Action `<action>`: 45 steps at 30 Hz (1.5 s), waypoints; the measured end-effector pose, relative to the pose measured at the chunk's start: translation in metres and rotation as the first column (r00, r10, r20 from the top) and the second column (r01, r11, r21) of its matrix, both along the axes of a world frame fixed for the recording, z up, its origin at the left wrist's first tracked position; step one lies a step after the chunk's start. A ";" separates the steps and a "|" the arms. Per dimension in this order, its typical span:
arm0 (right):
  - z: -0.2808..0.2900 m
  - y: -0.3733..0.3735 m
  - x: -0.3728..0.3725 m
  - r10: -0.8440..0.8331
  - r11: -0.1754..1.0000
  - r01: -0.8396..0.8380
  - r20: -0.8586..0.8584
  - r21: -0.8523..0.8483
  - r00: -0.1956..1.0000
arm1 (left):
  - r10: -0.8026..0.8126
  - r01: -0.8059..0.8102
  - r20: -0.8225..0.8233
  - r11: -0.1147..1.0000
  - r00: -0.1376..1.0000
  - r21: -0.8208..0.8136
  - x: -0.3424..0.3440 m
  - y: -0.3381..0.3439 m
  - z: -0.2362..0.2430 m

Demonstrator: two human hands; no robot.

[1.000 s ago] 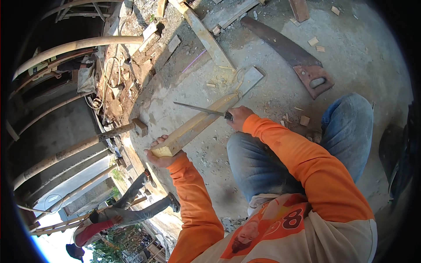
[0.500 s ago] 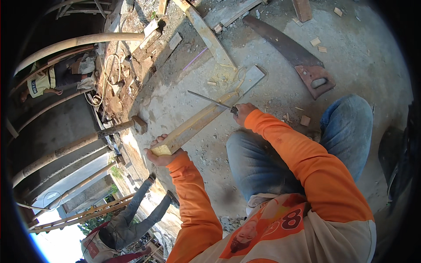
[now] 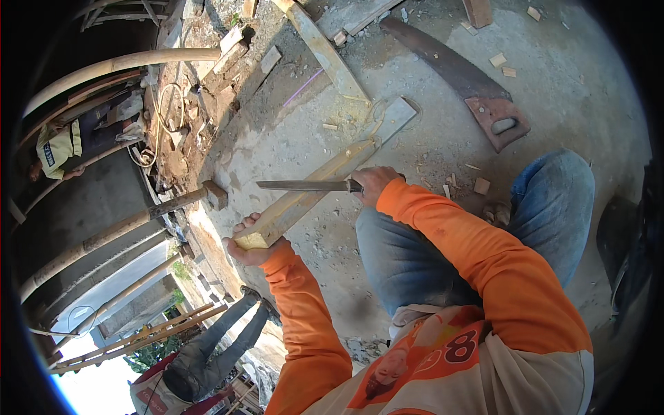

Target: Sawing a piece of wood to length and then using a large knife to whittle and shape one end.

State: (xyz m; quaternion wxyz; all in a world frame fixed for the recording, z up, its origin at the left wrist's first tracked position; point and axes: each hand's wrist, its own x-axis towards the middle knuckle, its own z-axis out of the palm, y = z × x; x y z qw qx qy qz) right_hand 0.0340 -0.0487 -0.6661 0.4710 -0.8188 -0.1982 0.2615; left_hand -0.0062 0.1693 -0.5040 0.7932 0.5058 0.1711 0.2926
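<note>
My left hand (image 3: pixel 254 257) is wrapped around the near end of a wooden beam (image 3: pixel 335 168), which slants away to the upper right. The beam's cut end is pale yellow, and its far stretch (image 3: pixel 399 117) looks grey and weathered. My right hand (image 3: pixel 377 183) is closed on the dark handle of a machete (image 3: pixel 304 185). The long blade points left and passes over the beam, a little beyond my left hand. Whether its edge touches the wood I cannot tell.
A handsaw (image 3: pixel 460 72) with a worn wooden handle lies on the concrete at upper right. Another board (image 3: pixel 325 52) lies beyond the beam. Wood offcuts (image 3: pixel 482 185) are scattered about. Bamboo poles (image 3: pixel 114 232) and two other people (image 3: pixel 197 366) are on the left.
My right hand has moved slightly left and nearer to me. The blade has swung from slanting across the beam to nearly level, with its broad side showing and its tip closer to my left hand.
</note>
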 end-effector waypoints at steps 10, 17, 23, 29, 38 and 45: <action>0.003 -0.005 0.010 0.005 0.998 -0.003 0.044 -0.056 0.999 | 0.014 -0.014 0.014 1.000 1.000 -0.001 0.006 0.002 0.001; -0.031 -0.004 0.029 -0.201 0.963 0.181 -0.085 -0.201 0.976 | -0.059 0.058 0.030 0.998 0.998 0.035 0.011 0.005 -0.001; -0.074 -0.038 0.019 -0.232 0.946 0.195 -0.121 -0.259 0.965 | 0.017 -0.016 0.048 1.000 0.999 -0.016 0.015 0.001 -0.008; 0.006 0.003 0.006 -0.036 0.997 0.037 0.021 -0.067 0.999 | -0.069 0.070 0.041 0.998 0.997 -0.006 0.016 0.008 0.001; -0.056 -0.006 0.002 -0.231 0.951 0.206 -0.086 -0.231 0.969 | -0.144 0.143 0.034 0.989 0.989 0.036 0.020 0.000 0.001; -0.113 -0.035 0.012 -0.352 0.903 0.299 -0.130 -0.310 0.927 | -0.092 0.091 0.064 0.996 0.994 0.020 0.029 -0.003 -0.014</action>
